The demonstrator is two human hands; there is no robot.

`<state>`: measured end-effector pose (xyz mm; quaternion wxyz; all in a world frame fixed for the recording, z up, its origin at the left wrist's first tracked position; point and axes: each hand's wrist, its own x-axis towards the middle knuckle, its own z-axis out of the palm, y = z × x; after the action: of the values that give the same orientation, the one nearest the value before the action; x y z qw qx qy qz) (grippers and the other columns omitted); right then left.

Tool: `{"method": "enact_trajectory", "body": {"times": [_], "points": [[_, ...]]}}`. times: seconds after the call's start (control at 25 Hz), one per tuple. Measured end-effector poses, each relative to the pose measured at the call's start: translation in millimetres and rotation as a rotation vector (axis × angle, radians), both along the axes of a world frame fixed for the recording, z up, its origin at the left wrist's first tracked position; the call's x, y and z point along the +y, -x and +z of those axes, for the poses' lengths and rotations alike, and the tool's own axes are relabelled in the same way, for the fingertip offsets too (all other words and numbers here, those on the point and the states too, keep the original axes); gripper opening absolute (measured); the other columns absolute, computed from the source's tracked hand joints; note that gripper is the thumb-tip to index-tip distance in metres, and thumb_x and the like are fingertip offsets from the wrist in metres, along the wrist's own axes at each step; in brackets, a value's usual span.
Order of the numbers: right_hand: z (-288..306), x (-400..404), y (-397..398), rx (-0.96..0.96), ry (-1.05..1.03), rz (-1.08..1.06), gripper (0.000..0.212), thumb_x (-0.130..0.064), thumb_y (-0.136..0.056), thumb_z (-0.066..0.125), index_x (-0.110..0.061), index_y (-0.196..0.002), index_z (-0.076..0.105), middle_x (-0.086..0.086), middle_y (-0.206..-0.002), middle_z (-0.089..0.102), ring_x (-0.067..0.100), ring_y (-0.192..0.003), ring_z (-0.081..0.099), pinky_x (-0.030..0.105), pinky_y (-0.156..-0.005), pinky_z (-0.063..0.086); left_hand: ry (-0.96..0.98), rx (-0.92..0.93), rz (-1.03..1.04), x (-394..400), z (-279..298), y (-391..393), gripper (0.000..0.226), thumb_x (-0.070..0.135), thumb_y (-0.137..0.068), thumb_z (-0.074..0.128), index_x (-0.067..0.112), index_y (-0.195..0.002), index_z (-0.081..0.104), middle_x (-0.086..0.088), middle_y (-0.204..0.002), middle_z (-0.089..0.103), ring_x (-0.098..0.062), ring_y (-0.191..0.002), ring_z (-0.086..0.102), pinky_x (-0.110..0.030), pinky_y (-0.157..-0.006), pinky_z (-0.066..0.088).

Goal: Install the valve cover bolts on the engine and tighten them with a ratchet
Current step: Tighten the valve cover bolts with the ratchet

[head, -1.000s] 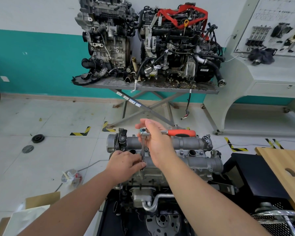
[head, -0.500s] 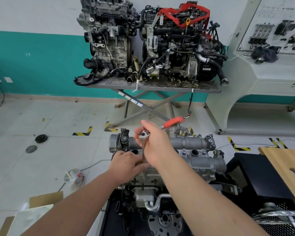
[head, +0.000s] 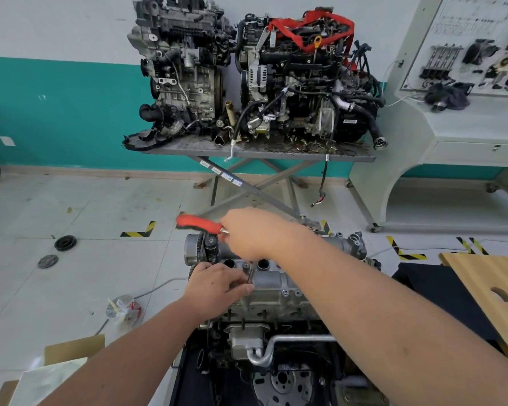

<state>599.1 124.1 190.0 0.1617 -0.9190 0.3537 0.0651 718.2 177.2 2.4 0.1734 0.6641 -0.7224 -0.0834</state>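
over valve cover (head: 272,281), right hand (head: 254,231) grips ratchet (head: 200,223); left hand (head: 214,285) pinches extension (head: 250,273)

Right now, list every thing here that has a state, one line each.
Ratchet: red handle points left, head hidden under the right hand.
Extension bar: upright on the valve cover.
Right hand: grips the ratchet.
Left hand: fingers curled round the extension bar.
Valve cover: seated on the engine, plug holes open.
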Motion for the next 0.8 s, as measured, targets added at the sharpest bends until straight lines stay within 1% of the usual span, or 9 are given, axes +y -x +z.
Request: {"method": "enact_trajectory", "body": {"times": [0.04,0.08,0.16,0.24,0.28,0.44,0.56,0.64,0.8], "points": [[0,2,0,-0.053,0.067,0.047,0.012,-0.021,-0.1,0.051,-0.019,-0.092,0.059,0.003,-0.08,0.064,0.02,-0.065,0.06,0.032,-0.053,0.044,0.006,-0.001,0.001,0,-1,0,0.032,0.074,-0.084,0.028,0.051,-0.069,0.044,0.022,-0.066,0.051,0.015,-0.074,0.041,-0.029,-0.087,0.028],[-4,2,0,-0.127,0.046,0.046,0.017,-0.028,-0.101,0.051,-0.02,-0.088,0.057,0.002,-0.076,0.063,0.019,-0.064,0.06,0.034,-0.053,0.046,0.014,-0.002,0.001,-1,-2,0,0.031,0.073,-0.085,0.028,0.051,-0.068,0.043,0.023,-0.066,0.05,0.014,-0.073,0.041,-0.03,-0.087,0.029],[-9,1,2,-0.335,-0.227,-0.122,0.019,-0.03,-0.102,0.051,-0.018,-0.088,0.056,0.003,-0.071,0.063,0.015,-0.055,0.062,0.035,-0.053,0.053,0.028,-0.004,-0.003,-1,-2,0,0.029,0.072,-0.086,0.03,0.054,-0.067,0.042,0.023,-0.066,0.048,0.014,-0.072,0.039,-0.03,-0.085,0.029],[-17,4,0,-0.584,-0.532,-0.377,0.016,-0.022,-0.102,0.052,-0.014,-0.088,0.056,0.004,-0.067,0.059,0.011,-0.043,0.057,0.029,-0.05,0.052,0.038,0.0,-0.011,0,-2,1,0.025,0.071,-0.086,0.033,0.057,-0.068,0.042,0.022,-0.065,0.047,0.014,-0.072,0.039,-0.03,-0.082,0.028],[-20,6,-3,-0.683,-0.593,-0.486,0.016,-0.019,-0.1,0.054,-0.012,-0.087,0.056,0.004,-0.066,0.056,0.011,-0.042,0.053,0.028,-0.051,0.051,0.043,0.0,-0.01,0,-2,0,0.024,0.07,-0.086,0.033,0.058,-0.068,0.043,0.022,-0.065,0.048,0.014,-0.072,0.039,-0.03,-0.082,0.027],[-33,13,-14,-0.92,-0.641,-0.754,0.018,-0.016,-0.096,0.057,-0.013,-0.079,0.055,0.003,-0.062,0.041,0.018,-0.054,0.036,0.035,-0.061,0.039,0.047,0.009,-0.004,1,-3,0,0.028,0.072,-0.085,0.03,0.059,-0.065,0.045,0.025,-0.065,0.046,0.016,-0.075,0.04,-0.03,-0.082,0.026],[-36,16,-17,-1.04,-0.675,-0.845,0.022,-0.013,-0.095,0.057,-0.014,-0.075,0.05,0.001,-0.059,0.036,0.016,-0.049,0.028,0.03,-0.052,0.029,0.089,0.037,-0.008,3,0,2,0.016,0.067,-0.084,0.033,0.072,-0.072,0.043,0.026,-0.058,0.037,0.021,-0.069,0.035,-0.032,-0.078,0.027],[-36,16,-19,-1.09,-0.708,-0.904,0.021,-0.012,-0.095,0.057,-0.015,-0.076,0.047,0.001,-0.059,0.035,0.015,-0.046,0.026,0.026,-0.045,0.023,0.141,0.055,0.003,3,2,3,0.017,0.06,-0.084,0.039,0.074,-0.074,0.039,0.025,-0.053,0.03,0.021,-0.063,0.033,-0.031,-0.072,0.028],[-36,18,-20,-1.128,-0.742,-0.953,0.01,-0.013,-0.095,0.059,-0.013,-0.09,0.05,0.002,-0.065,0.045,0.013,-0.046,0.032,0.024,-0.041,0.026,0.165,0.053,-0.002,3,1,3,0.018,0.057,-0.084,0.042,0.07,-0.072,0.04,0.024,-0.051,0.029,0.02,-0.06,0.035,-0.027,-0.069,0.029]]}}
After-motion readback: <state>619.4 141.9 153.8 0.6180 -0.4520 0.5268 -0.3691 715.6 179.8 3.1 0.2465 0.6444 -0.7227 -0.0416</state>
